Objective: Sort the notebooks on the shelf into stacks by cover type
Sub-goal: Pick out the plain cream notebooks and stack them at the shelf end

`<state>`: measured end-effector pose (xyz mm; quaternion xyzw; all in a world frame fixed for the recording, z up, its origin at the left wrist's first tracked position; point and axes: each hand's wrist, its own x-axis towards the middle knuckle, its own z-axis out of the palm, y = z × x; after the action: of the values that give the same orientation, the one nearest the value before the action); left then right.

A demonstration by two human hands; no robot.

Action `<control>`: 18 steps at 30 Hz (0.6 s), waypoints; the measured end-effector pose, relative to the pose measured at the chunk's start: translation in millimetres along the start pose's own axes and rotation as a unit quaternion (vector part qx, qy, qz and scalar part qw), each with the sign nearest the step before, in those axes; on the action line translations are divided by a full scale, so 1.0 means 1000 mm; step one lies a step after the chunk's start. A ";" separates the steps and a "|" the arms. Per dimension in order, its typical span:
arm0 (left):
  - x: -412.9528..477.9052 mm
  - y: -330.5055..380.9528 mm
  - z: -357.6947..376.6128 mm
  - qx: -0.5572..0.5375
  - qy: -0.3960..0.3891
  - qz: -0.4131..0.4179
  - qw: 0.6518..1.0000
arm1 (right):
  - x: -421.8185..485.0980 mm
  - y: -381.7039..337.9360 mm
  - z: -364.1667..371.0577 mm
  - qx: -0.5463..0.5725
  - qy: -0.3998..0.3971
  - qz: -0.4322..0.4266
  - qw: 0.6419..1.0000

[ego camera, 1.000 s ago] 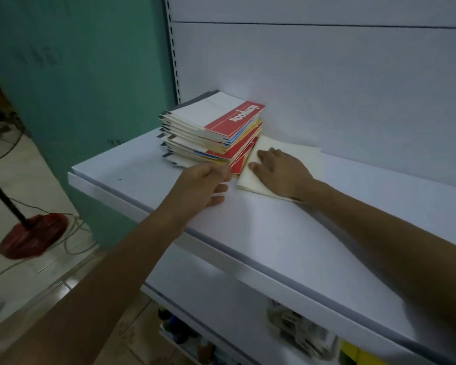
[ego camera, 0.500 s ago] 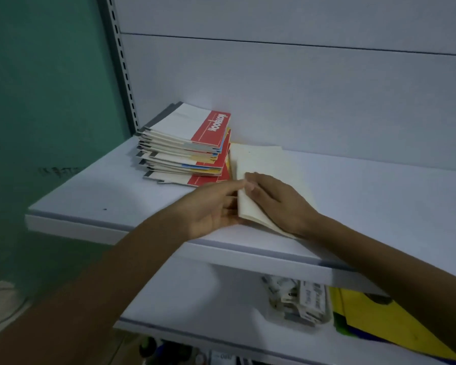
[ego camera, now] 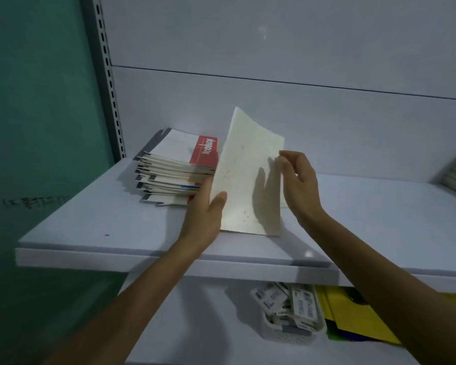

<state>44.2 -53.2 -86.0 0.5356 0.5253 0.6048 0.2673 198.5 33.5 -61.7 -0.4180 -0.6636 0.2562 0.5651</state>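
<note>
One cream notebook (ego camera: 245, 180) stands tilted at frame centre, long axis upward. Left hand (ego camera: 206, 219) grasps its lower-left edge. Stack (ego camera: 179, 167) lies just left. Right hand (ego camera: 298, 180) grip indeterminate.

The white shelf (ego camera: 90, 225) carries 1 stack of notebooks (ego camera: 174, 169) near its left rear corner.

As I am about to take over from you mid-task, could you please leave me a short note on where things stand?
Left hand: grips the cream notebook by its left edge, thumb on the front.
Right hand: fingertips at its right edge; grip unclear.
Cream notebook: tilted up over the shelf, just right of the notebook stack.
Done: no second stack visible yet.
Left: lay this one down apart, then sort the stack by cover type.
</note>
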 end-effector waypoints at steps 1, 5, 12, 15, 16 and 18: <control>0.000 -0.002 -0.004 -0.047 0.032 0.001 0.998 | 0.007 0.002 0.002 0.030 0.038 0.051 0.998; 0.004 -0.002 -0.012 -0.195 0.129 -0.025 0.972 | 0.015 0.023 0.016 -0.090 -0.058 0.097 0.990; 0.008 -0.004 -0.012 -0.219 0.131 -0.050 0.965 | -0.006 0.026 0.024 -0.292 -0.349 -0.068 0.888; 0.010 -0.007 -0.014 -0.233 0.137 -0.059 0.961 | -0.024 0.029 0.004 -0.350 -0.372 -0.087 0.855; 0.011 -0.008 -0.014 -0.245 0.143 -0.063 0.957 | -0.034 0.027 -0.005 -0.369 -0.382 -0.081 0.843; 0.012 -0.008 -0.017 -0.277 0.153 -0.075 0.946 | -0.053 0.022 -0.025 -0.403 -0.394 -0.082 0.822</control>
<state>23.3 -46.5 -87.0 0.3007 0.4097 0.7795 0.3662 229.4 -3.5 -102.5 -0.4154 -0.9059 0.0617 0.0555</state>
